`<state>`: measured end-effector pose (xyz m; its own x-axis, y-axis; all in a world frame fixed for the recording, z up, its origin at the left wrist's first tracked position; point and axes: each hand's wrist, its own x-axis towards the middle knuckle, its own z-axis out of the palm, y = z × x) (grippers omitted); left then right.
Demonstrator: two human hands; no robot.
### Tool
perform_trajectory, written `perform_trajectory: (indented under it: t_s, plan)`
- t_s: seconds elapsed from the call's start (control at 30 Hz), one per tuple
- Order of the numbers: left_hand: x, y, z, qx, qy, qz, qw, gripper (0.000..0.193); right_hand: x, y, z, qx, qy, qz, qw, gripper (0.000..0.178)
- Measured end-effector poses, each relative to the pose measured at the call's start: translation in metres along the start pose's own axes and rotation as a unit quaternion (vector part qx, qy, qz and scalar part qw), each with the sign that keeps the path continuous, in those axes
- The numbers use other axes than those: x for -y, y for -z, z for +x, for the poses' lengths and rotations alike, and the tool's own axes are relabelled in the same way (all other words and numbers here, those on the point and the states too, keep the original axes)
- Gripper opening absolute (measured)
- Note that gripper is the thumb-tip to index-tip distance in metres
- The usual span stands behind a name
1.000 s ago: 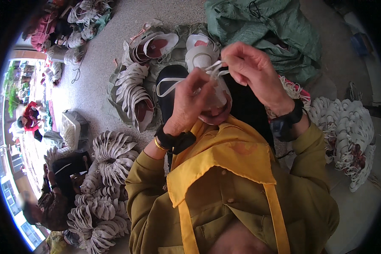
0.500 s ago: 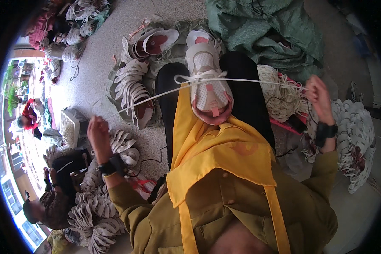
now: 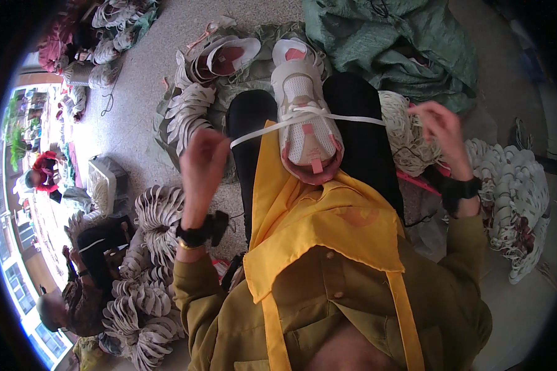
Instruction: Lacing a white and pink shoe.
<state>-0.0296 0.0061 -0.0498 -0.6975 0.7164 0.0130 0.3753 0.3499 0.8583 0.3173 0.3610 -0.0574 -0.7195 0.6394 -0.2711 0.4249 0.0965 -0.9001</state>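
Observation:
Across my lap, between my black-clad knees, lies a white and pink sneaker upper [image 3: 302,86]. A flat white shoelace [image 3: 353,118] crosses it, gathered at the middle, and its two ends run out over my knees. My left hand [image 3: 203,170] is beside the left knee, close to where the lace drops from sight. Motion smears its fingers, so a hold on the lace cannot be made out. To the right of the lace's right end, my right hand [image 3: 440,127] is raised with its fingers apart, holding nothing.
Stacked pale shoe uppers [image 3: 192,114] lie on a cloth at the left, with more [image 3: 510,204] at far right. A bundle of white laces [image 3: 411,139] sits by my right knee. A green sack [image 3: 390,55] is ahead. At left another person [image 3: 74,303] sits among uppers.
Both hands have come inward from their wide spread. The shoelace, stretched taut between them before, is now slack, and the right hand has let go of it. Its loop has gone.

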Motion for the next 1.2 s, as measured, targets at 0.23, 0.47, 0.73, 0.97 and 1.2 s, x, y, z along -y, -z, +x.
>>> perform_trajectory:
  t_s: [0.23, 0.47, 0.73, 0.97, 1.2]
  plan:
    - [-0.046, -0.066, 0.026, 0.103, -0.089, 0.029, 0.990, 0.008, 0.071, -0.116, 0.027, 0.110, 0.076, -0.021, 0.991, 0.020]
    - [-0.040, -0.068, 0.030, 0.143, -0.055, -0.007, 0.988, 0.018, 0.075, -0.122, 0.016, 0.126, 0.125, -0.061, 0.982, 0.008]
    - [-0.047, -0.086, 0.036, 0.056, -0.134, 0.094, 0.985, 0.013, 0.077, -0.131, 0.000, 0.115, 0.188, -0.058, 0.974, 0.008]
    - [-0.036, -0.092, 0.044, 0.019, -0.236, 0.134, 0.962, 0.006, 0.066, -0.132, 0.002, 0.121, 0.175, -0.045, 0.976, 0.008]
    - [-0.032, -0.084, 0.056, 0.219, 0.106, -0.246, 0.938, 0.010, 0.060, -0.132, 0.010, 0.111, 0.149, -0.024, 0.982, 0.013]
